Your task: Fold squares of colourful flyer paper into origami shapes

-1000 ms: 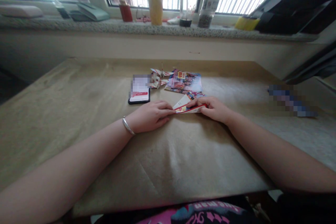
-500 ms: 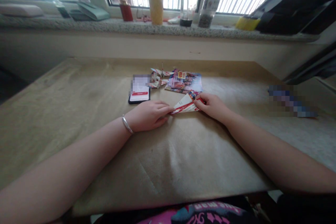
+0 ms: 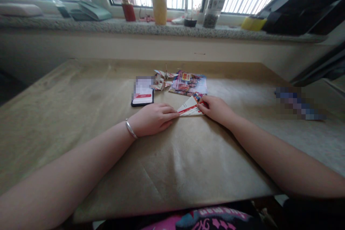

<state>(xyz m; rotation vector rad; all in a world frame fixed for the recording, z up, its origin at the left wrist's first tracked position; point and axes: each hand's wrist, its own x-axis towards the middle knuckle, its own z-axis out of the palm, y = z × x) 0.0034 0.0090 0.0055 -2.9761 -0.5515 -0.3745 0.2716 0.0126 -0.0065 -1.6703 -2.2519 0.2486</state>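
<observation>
A folded piece of printed paper [image 3: 188, 106], white with red stripes, lies on the table between my two hands. My left hand [image 3: 157, 118], with a silver bangle at the wrist, rests on the table, its fingertips pressed on the paper's narrow left corner. On the right edge, my right hand [image 3: 215, 109] pinches the paper between thumb and bent fingers. Just behind the paper is a stack of colourful printed sheets [image 3: 191, 83]. Folded paper figures [image 3: 163, 85] stand left of the stack. A phone [image 3: 142, 97] with a lit screen lies behind my left hand.
The beige-covered table [image 3: 107, 158] reaches back to the wall. A blurred flat item [image 3: 299, 104] lies at the far right. Bottles, a red jar [image 3: 128, 10] and a yellow object [image 3: 253, 23] stand on the stone windowsill [image 3: 107, 28] above.
My right hand has shifted slightly left along the paper's right edge. My left fingertips have moved slightly right onto its corner. Everything else looks the same.
</observation>
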